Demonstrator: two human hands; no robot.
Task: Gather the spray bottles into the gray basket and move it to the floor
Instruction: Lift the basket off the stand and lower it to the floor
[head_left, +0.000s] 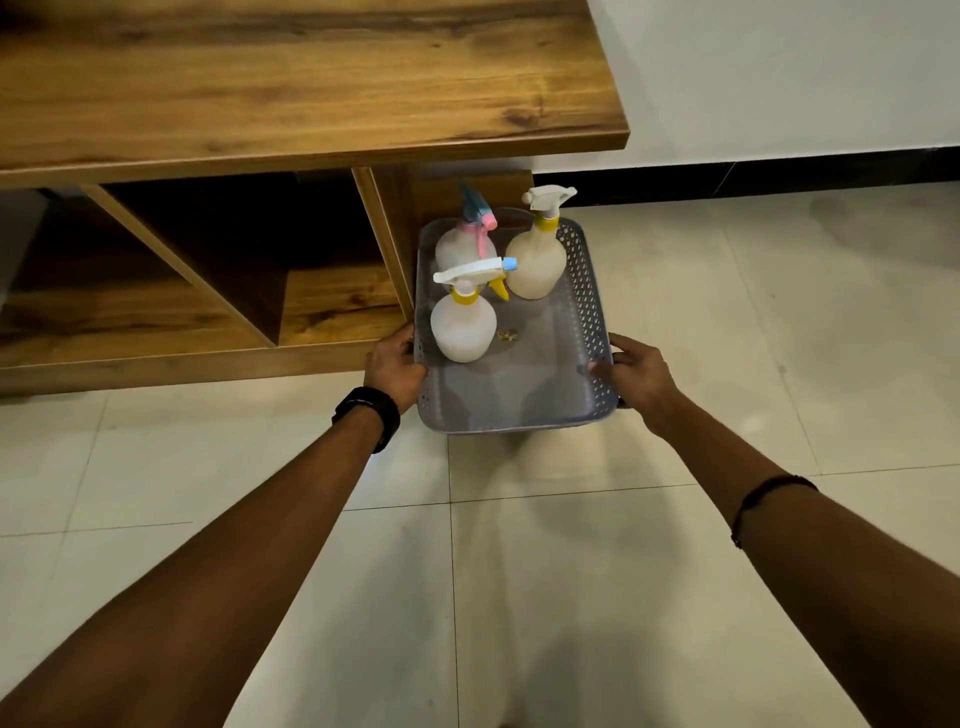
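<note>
Both hands clamp the gray basket (540, 395): left hand (396, 364) on left rim, right hand (636, 382) on right. It's low over the floor (571, 571), near the shelf. Thin plastic probably flexes; three upright spray bottles (464, 325) look tippy, so keep it level.

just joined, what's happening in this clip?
A person grips a gray perforated plastic basket by its sides, left hand and right hand. Three white spray bottles stand inside: pink-and-blue trigger, yellow collar, blue nozzle. The basket is low over the tiled floor, beside a wooden desk.
</note>
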